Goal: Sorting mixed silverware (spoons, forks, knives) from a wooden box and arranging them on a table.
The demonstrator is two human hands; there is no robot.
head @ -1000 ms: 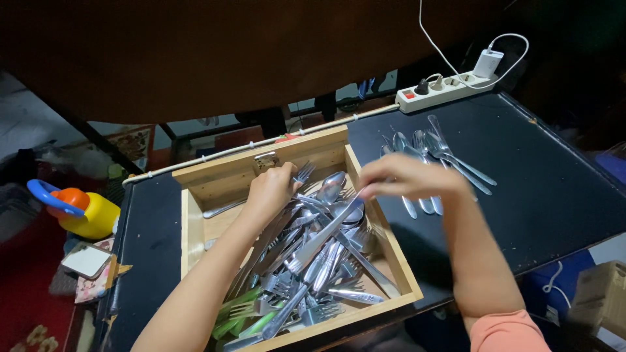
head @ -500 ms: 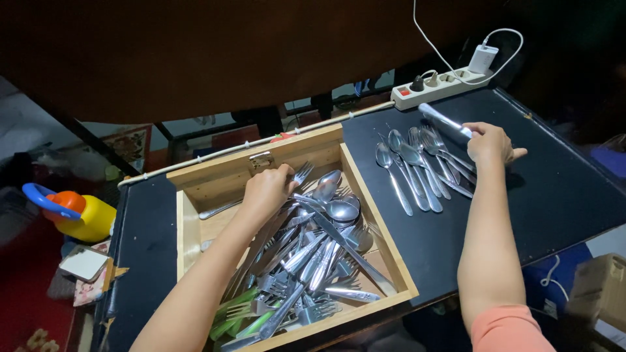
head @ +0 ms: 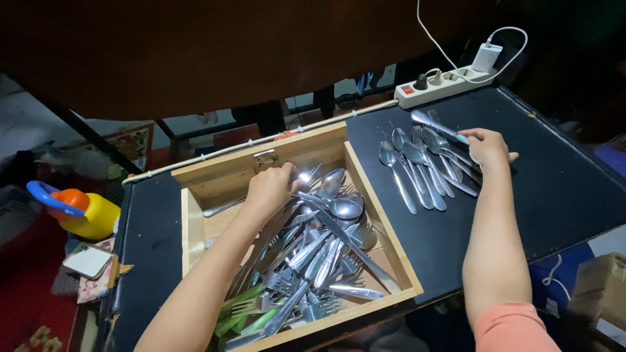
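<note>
A wooden box on the black table holds a heap of steel spoons, forks and knives, with some green-handled ones at its near left corner. My left hand reaches into the far part of the box, fingers curled among the cutlery there; whether it grips a piece is hidden. My right hand is out to the right, holding a steel spoon by its handle just over a row of spoons laid side by side on the table.
A white power strip with a charger and cable lies along the table's far edge. The black table extends right of the spoons. A yellow bottle with an orange cap stands on the floor at left. A cardboard box sits lower right.
My right hand has left the box, carried a spoon to the right and lowered it toward the row on the table. My left hand has stayed in the box.
</note>
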